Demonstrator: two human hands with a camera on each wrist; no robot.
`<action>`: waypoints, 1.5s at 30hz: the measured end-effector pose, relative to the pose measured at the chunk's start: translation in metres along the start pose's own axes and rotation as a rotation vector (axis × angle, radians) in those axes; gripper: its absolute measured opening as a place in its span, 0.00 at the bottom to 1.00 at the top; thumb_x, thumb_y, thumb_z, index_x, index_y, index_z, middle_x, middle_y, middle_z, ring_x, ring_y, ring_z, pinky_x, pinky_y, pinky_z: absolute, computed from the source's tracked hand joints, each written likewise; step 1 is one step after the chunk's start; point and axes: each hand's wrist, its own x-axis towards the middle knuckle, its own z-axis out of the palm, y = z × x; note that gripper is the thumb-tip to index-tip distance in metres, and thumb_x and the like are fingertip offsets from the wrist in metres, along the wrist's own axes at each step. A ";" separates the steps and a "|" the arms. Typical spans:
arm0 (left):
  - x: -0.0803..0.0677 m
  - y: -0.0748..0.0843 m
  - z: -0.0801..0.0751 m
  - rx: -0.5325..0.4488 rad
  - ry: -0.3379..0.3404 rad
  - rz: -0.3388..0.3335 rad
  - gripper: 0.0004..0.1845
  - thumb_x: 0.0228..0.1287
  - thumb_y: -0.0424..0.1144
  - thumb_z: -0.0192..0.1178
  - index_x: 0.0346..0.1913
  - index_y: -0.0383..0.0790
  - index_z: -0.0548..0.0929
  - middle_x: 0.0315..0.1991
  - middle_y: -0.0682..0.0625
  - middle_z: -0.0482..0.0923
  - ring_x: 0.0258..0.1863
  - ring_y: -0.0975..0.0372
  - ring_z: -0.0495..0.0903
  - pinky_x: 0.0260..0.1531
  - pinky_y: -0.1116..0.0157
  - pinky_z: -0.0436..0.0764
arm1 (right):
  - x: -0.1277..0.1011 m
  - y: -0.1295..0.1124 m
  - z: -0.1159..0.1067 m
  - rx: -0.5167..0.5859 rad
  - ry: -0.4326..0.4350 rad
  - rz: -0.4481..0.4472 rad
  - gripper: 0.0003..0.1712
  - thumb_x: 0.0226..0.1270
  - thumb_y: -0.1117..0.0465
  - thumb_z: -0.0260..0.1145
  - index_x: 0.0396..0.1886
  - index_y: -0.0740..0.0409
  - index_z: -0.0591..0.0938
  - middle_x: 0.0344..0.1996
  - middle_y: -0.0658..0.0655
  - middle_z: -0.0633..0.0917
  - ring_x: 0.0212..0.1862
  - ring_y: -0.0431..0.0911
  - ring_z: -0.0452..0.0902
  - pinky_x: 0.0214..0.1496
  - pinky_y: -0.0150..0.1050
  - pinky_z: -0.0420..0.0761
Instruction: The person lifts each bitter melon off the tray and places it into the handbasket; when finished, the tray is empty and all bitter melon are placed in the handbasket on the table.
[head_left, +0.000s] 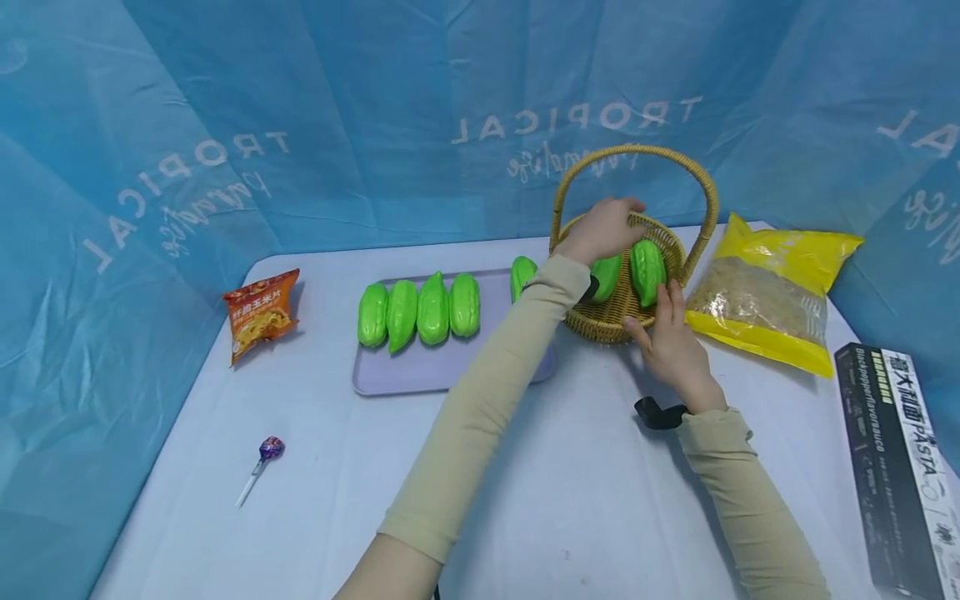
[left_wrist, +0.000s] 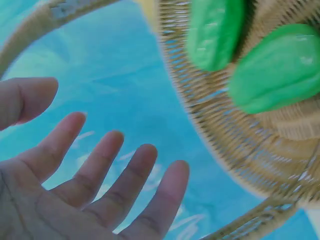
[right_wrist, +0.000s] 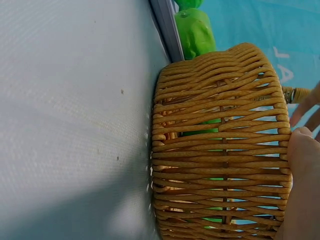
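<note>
A wicker basket (head_left: 600,327) with a tall arched handle (head_left: 637,150) stands at the back of the table. Inside lie green bitter melons (head_left: 648,272), two of them visible. My left hand (head_left: 603,229) reaches over the basket's back rim; in the left wrist view its fingers (left_wrist: 145,165) are spread and hold nothing. My right hand (head_left: 678,350) rests at the basket's front right rim, fingers straight. In the right wrist view its thumb (right_wrist: 302,150) touches the rim. On a lilac tray (head_left: 405,379), left of the basket, lie several more bitter melons (head_left: 432,310), one partly behind my left sleeve.
A yellow bag (head_left: 772,292) stands close to the basket's right. At the right edge lies a black pasta box (head_left: 892,458). An orange snack packet (head_left: 261,315) and a lollipop (head_left: 271,448) are on the left. Blue cloth (head_left: 375,125) hangs behind the table.
</note>
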 end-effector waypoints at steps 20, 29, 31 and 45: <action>-0.070 -0.062 0.003 -0.179 0.729 0.117 0.18 0.72 0.40 0.54 0.62 0.44 0.77 0.65 0.45 0.69 0.66 0.52 0.66 0.67 0.58 0.66 | -0.003 0.000 -0.004 -0.020 -0.004 0.004 0.52 0.74 0.32 0.33 0.76 0.68 0.33 0.76 0.69 0.31 0.60 0.82 0.60 0.51 0.69 0.73; -0.075 -0.099 0.008 -0.245 0.723 -0.084 0.19 0.72 0.44 0.54 0.63 0.46 0.77 0.68 0.46 0.66 0.70 0.52 0.60 0.68 0.53 0.63 | -0.002 -0.002 -0.003 -0.022 -0.006 -0.003 0.52 0.74 0.32 0.32 0.76 0.68 0.34 0.76 0.70 0.31 0.58 0.82 0.61 0.49 0.69 0.74; -0.075 -0.105 0.012 -0.246 0.700 -0.120 0.20 0.72 0.44 0.54 0.64 0.46 0.75 0.68 0.46 0.65 0.70 0.52 0.60 0.67 0.53 0.64 | -0.002 -0.002 -0.002 -0.024 -0.004 -0.003 0.52 0.74 0.32 0.32 0.76 0.68 0.34 0.76 0.70 0.31 0.58 0.82 0.61 0.49 0.69 0.74; -0.066 -0.128 0.039 -0.168 0.546 -0.284 0.23 0.71 0.40 0.54 0.67 0.46 0.73 0.71 0.42 0.63 0.68 0.43 0.62 0.65 0.47 0.66 | -0.003 -0.005 0.000 -0.015 0.000 -0.005 0.51 0.74 0.33 0.33 0.76 0.68 0.35 0.76 0.70 0.32 0.60 0.81 0.61 0.49 0.69 0.73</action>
